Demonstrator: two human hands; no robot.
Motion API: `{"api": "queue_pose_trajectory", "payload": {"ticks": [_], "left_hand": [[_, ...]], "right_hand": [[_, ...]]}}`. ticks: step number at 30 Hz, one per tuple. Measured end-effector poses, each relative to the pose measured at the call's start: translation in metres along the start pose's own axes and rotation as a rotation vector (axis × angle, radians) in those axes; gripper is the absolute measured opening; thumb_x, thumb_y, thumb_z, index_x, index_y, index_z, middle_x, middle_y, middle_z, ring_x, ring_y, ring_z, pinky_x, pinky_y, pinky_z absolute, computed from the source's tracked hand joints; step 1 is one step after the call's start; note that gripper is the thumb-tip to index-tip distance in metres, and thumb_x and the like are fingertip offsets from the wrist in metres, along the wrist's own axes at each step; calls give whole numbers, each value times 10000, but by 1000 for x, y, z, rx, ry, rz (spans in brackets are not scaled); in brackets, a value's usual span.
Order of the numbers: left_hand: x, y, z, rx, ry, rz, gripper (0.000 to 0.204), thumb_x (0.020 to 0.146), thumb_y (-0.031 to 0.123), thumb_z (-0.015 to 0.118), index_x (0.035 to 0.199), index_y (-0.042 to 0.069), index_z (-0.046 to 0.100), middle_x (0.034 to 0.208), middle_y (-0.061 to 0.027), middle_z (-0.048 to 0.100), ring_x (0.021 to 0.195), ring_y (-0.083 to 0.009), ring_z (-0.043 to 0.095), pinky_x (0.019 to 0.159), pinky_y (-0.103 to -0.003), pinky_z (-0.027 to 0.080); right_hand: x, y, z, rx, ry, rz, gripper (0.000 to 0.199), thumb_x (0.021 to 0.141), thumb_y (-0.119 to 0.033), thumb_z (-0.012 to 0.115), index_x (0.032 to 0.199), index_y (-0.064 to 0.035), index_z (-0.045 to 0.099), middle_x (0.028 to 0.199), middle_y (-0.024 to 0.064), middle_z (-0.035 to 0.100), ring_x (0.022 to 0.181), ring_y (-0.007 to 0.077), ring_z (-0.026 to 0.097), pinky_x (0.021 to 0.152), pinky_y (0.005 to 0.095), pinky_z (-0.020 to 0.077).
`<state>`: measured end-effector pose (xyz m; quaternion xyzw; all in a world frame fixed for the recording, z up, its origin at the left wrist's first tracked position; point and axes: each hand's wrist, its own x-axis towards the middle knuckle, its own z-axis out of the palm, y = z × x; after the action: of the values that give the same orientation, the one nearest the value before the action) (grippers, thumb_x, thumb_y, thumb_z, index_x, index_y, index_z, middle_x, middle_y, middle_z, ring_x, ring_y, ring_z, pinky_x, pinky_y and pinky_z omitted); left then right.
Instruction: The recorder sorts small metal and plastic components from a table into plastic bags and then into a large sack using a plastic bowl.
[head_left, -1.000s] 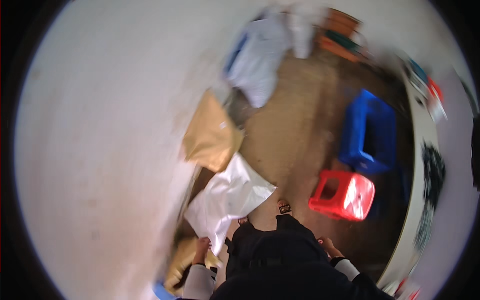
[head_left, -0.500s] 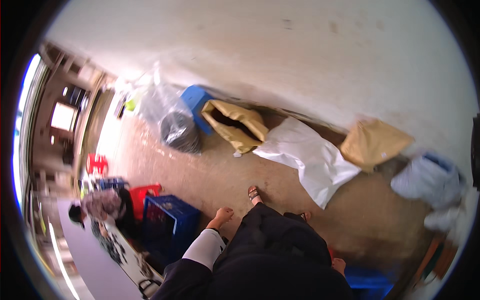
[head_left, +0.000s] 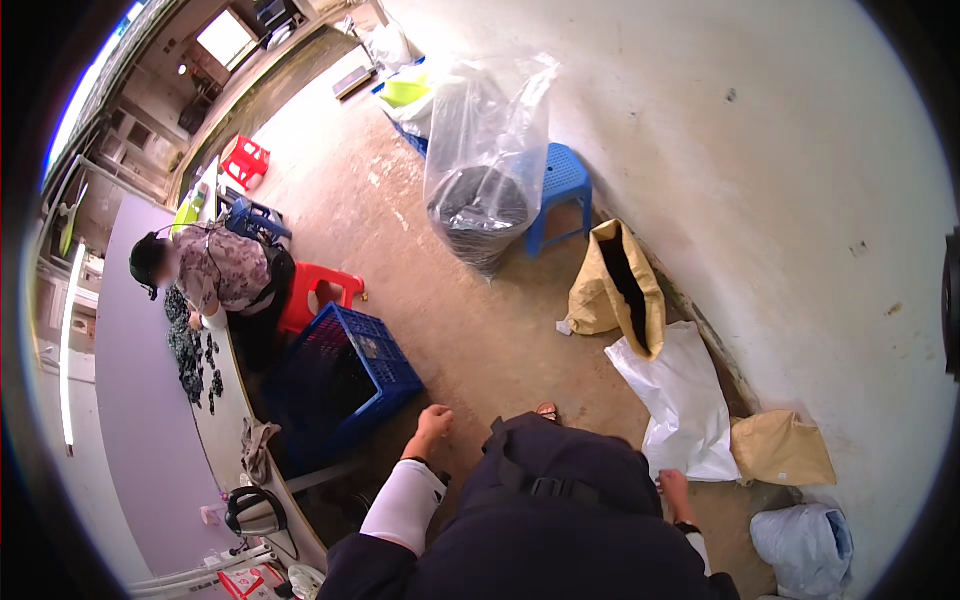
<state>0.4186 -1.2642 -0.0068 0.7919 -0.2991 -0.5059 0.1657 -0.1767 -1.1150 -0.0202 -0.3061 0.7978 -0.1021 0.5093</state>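
Note:
My left hand (head_left: 431,427) hangs loose beside my body with its fingers curled and nothing in it, just right of a blue plastic crate (head_left: 345,375). At my other side, my right hand (head_left: 674,490) sits against the lower edge of a white sack (head_left: 683,400) lying on the floor; I cannot tell whether it grips the sack. An open tan sack (head_left: 612,290) with dark contents leans on the wall beyond the white one.
A big clear bag (head_left: 487,160) of dark material stands by a blue stool (head_left: 562,190). A seated person (head_left: 222,275) works at a long table (head_left: 215,400) on a red stool (head_left: 325,290). Another tan sack (head_left: 782,450) and a pale bag (head_left: 805,545) lie along the wall.
The view has swung round, so the room, the seated person and the blue crate now fill the left. My left hand has dropped beside the crate.

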Motion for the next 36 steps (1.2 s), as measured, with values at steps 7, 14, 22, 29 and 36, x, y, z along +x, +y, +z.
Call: {"api": "queue_pose_trajectory", "payload": {"ticks": [7,14,22,29,36], "left_hand": [[35,90,-60,-236,45,-29,337,871,165,581,1168,6,573,928,-55,637,727,-143,623,628,-271,512],[90,236,-100,-400,85,149,347,899,168,581,1181,-31,546,984,-70,627,762,-128,604,620,-236,474],[199,320,-173,-325,214,130,396,899,204,590,1225,-8,518,1062,-84,615,780,-154,632,646,-260,523],[283,420,-249,-252,245,168,408,899,169,580,1254,-5,479,1109,-90,594,779,-158,633,636,-259,515],[447,548,-332,-169,217,317,471,856,153,607,1269,-22,462,1177,-136,556,764,-170,636,610,-292,520]], "right_hand": [[30,-119,-4,-170,-26,-172,200,813,-167,575,894,-9,666,666,95,653,612,176,653,554,323,527],[149,-184,-25,-313,303,-313,131,783,-122,600,845,-25,662,743,159,652,697,323,634,677,400,509],[221,-624,-57,-390,744,-1070,274,820,27,515,1090,-1,551,1153,170,545,1093,360,504,943,424,416],[213,-956,-62,-652,1011,-1521,481,798,14,560,1264,-93,505,1403,87,402,1286,295,376,1068,410,291],[251,-1133,-80,-1000,1346,-1353,846,757,-140,711,1456,-259,249,1537,-36,158,1395,248,202,1107,463,250]]}}
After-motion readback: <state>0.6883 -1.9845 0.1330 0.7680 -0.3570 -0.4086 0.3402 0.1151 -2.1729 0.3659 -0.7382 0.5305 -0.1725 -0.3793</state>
